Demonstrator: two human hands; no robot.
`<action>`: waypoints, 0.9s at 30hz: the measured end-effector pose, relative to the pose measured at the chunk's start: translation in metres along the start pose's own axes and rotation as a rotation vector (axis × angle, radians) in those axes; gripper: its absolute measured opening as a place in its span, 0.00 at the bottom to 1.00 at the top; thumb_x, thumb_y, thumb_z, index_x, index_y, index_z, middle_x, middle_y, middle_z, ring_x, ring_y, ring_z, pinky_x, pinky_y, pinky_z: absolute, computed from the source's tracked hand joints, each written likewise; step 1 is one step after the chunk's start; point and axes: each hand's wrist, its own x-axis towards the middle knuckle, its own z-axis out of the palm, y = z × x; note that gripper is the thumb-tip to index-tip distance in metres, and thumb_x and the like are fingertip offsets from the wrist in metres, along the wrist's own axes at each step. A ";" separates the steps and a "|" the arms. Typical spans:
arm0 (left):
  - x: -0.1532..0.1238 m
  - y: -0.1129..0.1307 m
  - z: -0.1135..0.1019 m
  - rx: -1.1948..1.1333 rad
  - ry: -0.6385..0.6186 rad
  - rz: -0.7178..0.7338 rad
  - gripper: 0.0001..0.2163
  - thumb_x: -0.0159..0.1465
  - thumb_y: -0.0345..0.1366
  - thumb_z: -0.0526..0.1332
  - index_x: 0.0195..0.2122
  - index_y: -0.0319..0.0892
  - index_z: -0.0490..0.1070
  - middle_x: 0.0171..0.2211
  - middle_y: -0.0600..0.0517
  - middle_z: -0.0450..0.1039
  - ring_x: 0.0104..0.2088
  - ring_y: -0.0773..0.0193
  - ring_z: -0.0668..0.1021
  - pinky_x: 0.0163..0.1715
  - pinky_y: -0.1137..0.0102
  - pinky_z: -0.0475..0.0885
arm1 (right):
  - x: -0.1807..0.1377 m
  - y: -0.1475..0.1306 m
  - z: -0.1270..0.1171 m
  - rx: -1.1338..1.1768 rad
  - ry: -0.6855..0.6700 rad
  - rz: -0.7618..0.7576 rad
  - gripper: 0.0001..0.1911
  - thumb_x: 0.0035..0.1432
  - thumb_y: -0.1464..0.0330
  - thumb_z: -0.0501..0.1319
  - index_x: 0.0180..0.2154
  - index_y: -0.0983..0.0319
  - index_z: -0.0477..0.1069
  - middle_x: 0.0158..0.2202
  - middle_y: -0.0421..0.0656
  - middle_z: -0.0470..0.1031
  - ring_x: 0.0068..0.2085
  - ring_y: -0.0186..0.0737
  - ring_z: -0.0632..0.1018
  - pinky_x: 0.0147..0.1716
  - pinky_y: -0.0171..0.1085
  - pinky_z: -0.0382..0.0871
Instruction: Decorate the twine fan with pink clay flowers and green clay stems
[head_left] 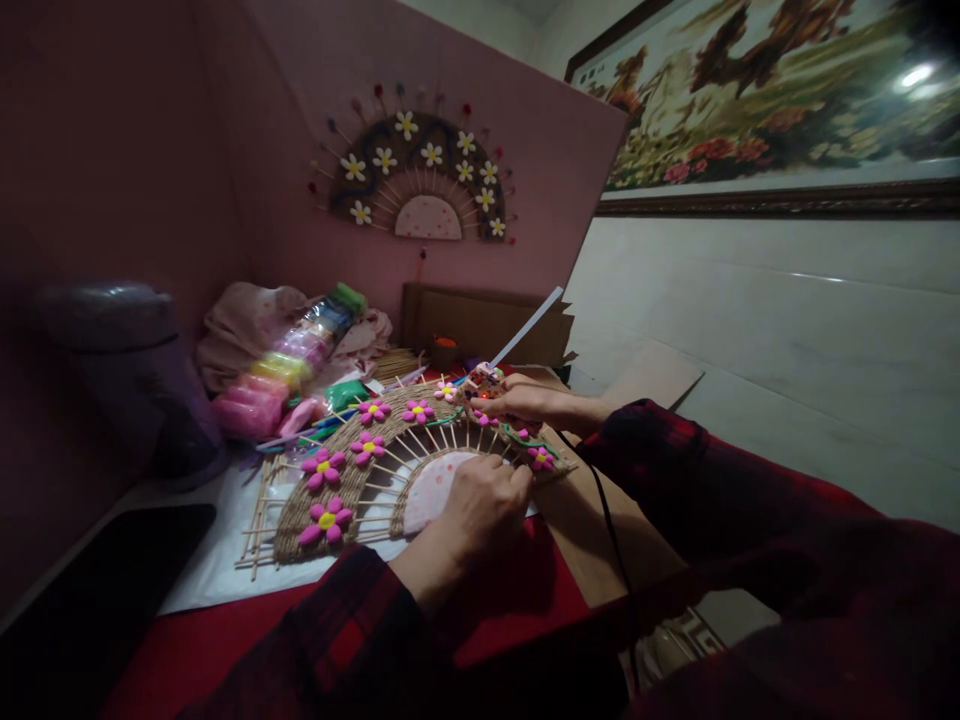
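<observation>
Your left hand [484, 505] presses flat, fingers curled, on the woven fan [390, 460] at the table's middle; keep it pinned. Your right hand [517, 400] pinches a small decoration at the far rim; seat it gently.

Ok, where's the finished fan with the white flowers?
The white-flowered fan hangs on the pink wall at the head view's upper centre, above the cardboard box.

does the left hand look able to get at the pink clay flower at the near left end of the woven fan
Probably yes: the left hand rests on the woven twine fan, and nothing lies between it and the pink clay flower.
</observation>
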 end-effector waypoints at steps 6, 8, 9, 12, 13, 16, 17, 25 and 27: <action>-0.001 0.000 0.000 -0.006 -0.007 -0.005 0.08 0.59 0.26 0.54 0.24 0.40 0.67 0.19 0.51 0.69 0.22 0.62 0.71 0.21 0.69 0.58 | 0.004 0.004 0.002 0.039 -0.031 0.000 0.25 0.46 0.46 0.61 0.21 0.60 0.59 0.15 0.33 0.55 0.16 0.27 0.55 0.14 0.32 0.44; 0.000 0.000 0.000 -0.006 -0.010 -0.005 0.08 0.59 0.26 0.54 0.25 0.40 0.67 0.19 0.51 0.69 0.22 0.63 0.71 0.21 0.69 0.58 | 0.002 0.002 0.003 0.052 -0.038 0.002 0.25 0.47 0.47 0.61 0.21 0.60 0.58 0.15 0.33 0.54 0.16 0.27 0.55 0.14 0.32 0.44; 0.000 0.000 0.000 -0.007 -0.011 -0.004 0.08 0.59 0.26 0.54 0.25 0.40 0.67 0.19 0.51 0.69 0.22 0.63 0.71 0.21 0.69 0.58 | 0.002 0.000 0.004 0.051 -0.040 0.002 0.25 0.47 0.47 0.61 0.21 0.61 0.58 0.15 0.33 0.54 0.16 0.27 0.55 0.14 0.32 0.44; 0.000 -0.001 -0.001 -0.009 -0.017 -0.004 0.08 0.60 0.26 0.54 0.25 0.40 0.67 0.19 0.51 0.69 0.22 0.63 0.71 0.22 0.69 0.59 | -0.001 -0.003 0.005 0.037 -0.034 -0.016 0.24 0.48 0.48 0.61 0.20 0.61 0.59 0.15 0.33 0.55 0.16 0.27 0.56 0.14 0.32 0.46; 0.000 -0.001 -0.001 -0.009 -0.015 -0.005 0.08 0.60 0.26 0.54 0.25 0.40 0.67 0.19 0.51 0.69 0.22 0.63 0.71 0.22 0.69 0.59 | -0.001 -0.005 0.005 0.032 -0.029 -0.021 0.24 0.47 0.49 0.62 0.20 0.61 0.59 0.16 0.33 0.55 0.16 0.27 0.56 0.14 0.32 0.46; -0.001 -0.001 0.000 -0.008 -0.007 -0.003 0.08 0.59 0.27 0.54 0.25 0.40 0.67 0.19 0.51 0.69 0.22 0.63 0.71 0.22 0.69 0.59 | -0.001 -0.007 0.006 0.031 -0.020 -0.011 0.24 0.47 0.48 0.62 0.21 0.61 0.59 0.16 0.33 0.56 0.17 0.27 0.56 0.14 0.32 0.47; -0.001 -0.001 0.000 -0.008 -0.006 -0.002 0.08 0.59 0.27 0.54 0.25 0.40 0.67 0.19 0.51 0.69 0.22 0.63 0.71 0.21 0.69 0.59 | -0.001 -0.008 0.007 0.027 -0.015 -0.001 0.24 0.46 0.48 0.62 0.21 0.61 0.58 0.16 0.33 0.55 0.17 0.27 0.56 0.14 0.32 0.46; 0.000 0.000 0.000 -0.002 -0.012 -0.019 0.07 0.58 0.27 0.54 0.25 0.41 0.68 0.19 0.51 0.68 0.22 0.63 0.71 0.21 0.69 0.60 | 0.001 -0.011 0.011 -0.036 0.051 0.046 0.26 0.45 0.46 0.61 0.20 0.61 0.60 0.15 0.34 0.57 0.16 0.27 0.58 0.15 0.32 0.47; 0.000 0.000 0.000 -0.001 -0.002 -0.015 0.07 0.58 0.27 0.54 0.25 0.40 0.68 0.19 0.51 0.68 0.22 0.63 0.71 0.21 0.69 0.59 | 0.001 -0.011 0.010 -0.063 0.044 0.052 0.25 0.46 0.45 0.60 0.21 0.61 0.62 0.15 0.34 0.58 0.16 0.28 0.58 0.15 0.32 0.47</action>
